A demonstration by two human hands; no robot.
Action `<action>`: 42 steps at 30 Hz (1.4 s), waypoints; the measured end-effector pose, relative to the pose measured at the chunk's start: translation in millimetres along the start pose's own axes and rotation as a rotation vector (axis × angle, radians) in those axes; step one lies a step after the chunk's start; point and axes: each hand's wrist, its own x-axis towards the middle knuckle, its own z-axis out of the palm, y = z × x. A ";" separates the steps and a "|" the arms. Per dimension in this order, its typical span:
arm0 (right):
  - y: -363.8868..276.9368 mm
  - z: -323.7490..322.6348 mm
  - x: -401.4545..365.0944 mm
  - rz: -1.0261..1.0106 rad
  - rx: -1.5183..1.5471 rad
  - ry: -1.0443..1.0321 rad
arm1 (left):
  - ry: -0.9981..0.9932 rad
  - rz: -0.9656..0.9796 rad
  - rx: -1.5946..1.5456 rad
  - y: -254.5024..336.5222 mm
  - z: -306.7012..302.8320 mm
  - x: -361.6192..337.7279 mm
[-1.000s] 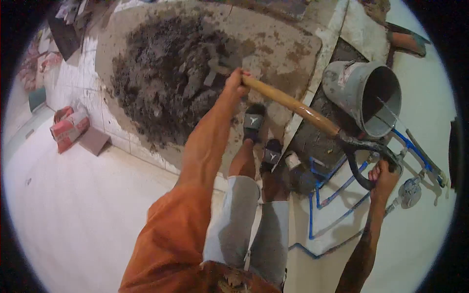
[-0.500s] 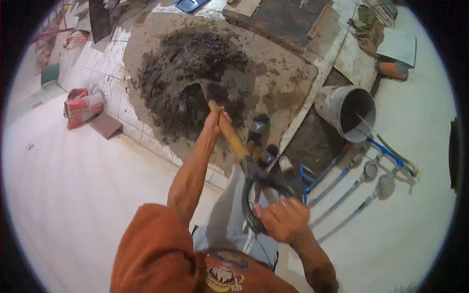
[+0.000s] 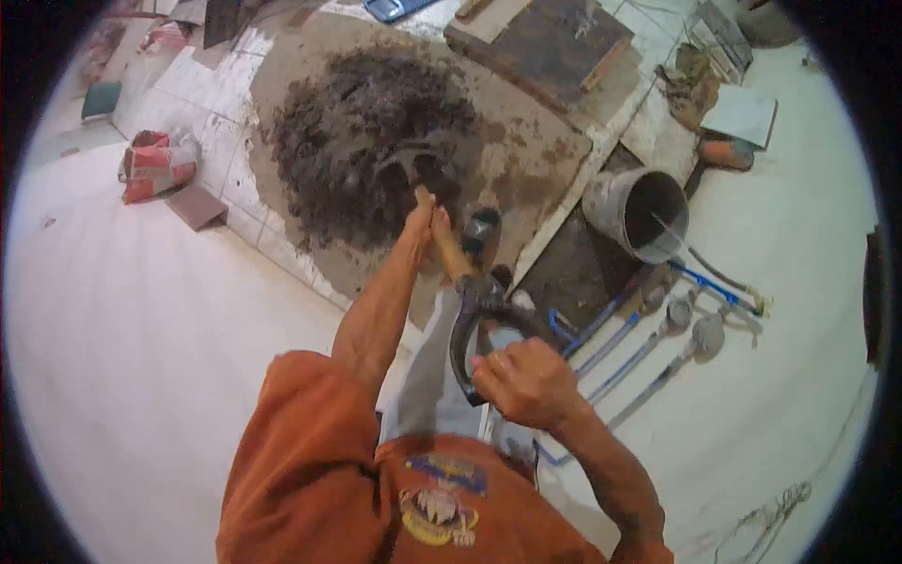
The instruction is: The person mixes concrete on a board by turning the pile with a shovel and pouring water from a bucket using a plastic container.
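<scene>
A shovel [image 3: 453, 256] with a wooden shaft and a black D-shaped handle slants across the middle. My left hand [image 3: 427, 221] is wrapped round the lower shaft, close above the blade. The handle's grip is held in my right hand [image 3: 528, 381], fingers closed. Much of the blade is sunk in a heap of dark, wet mortar [image 3: 352, 122], so its edge is hidden. The heap lies on a mortar-stained board or patch of floor [image 3: 540, 150]. My shoe [image 3: 482, 230] stands at the near edge of the heap.
Right of the heap lies a grey bucket [image 3: 606, 211] on its side or tilted, beside blue-handled tools [image 3: 639, 352]. A dark panel [image 3: 554, 42] lies at the back. On the left are a red and white bag [image 3: 155, 169] and a brown tile [image 3: 195, 207].
The shovel blade and both hands have shifted relative to the heap, with the blade nearer its right front part. The view has moved slightly, and more of the shirt shows.
</scene>
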 end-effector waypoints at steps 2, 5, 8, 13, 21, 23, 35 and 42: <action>-43.4 -63.0 17.3 -0.111 -0.165 -0.023 | -0.075 0.054 -0.090 1.7 29.5 -55.1; -98.7 -121.6 28.3 -0.076 -0.272 -0.097 | -0.074 -0.058 -0.102 5.7 70.9 -150.0; -86.1 -125.6 24.8 -0.034 -0.225 -0.252 | -0.070 -0.034 -0.156 -17.7 68.7 -136.7; -17.8 -66.4 26.9 -0.037 -0.177 -0.268 | 0.021 -0.024 -0.311 -40.6 41.9 -29.6; 14.2 -190.7 112.5 -0.028 -0.144 -0.348 | 0.033 -0.049 -0.378 25.9 139.1 -107.5; 64.5 -164.8 128.5 -0.018 -0.113 -0.387 | 0.075 0.035 -0.412 26.2 133.8 -49.0; 104.6 -281.5 188.7 0.240 0.186 -0.155 | 0.079 0.154 -0.691 78.0 201.8 -49.4; 166.8 -328.3 191.9 1.278 0.129 0.103 | 0.239 0.107 -0.960 132.4 203.5 77.8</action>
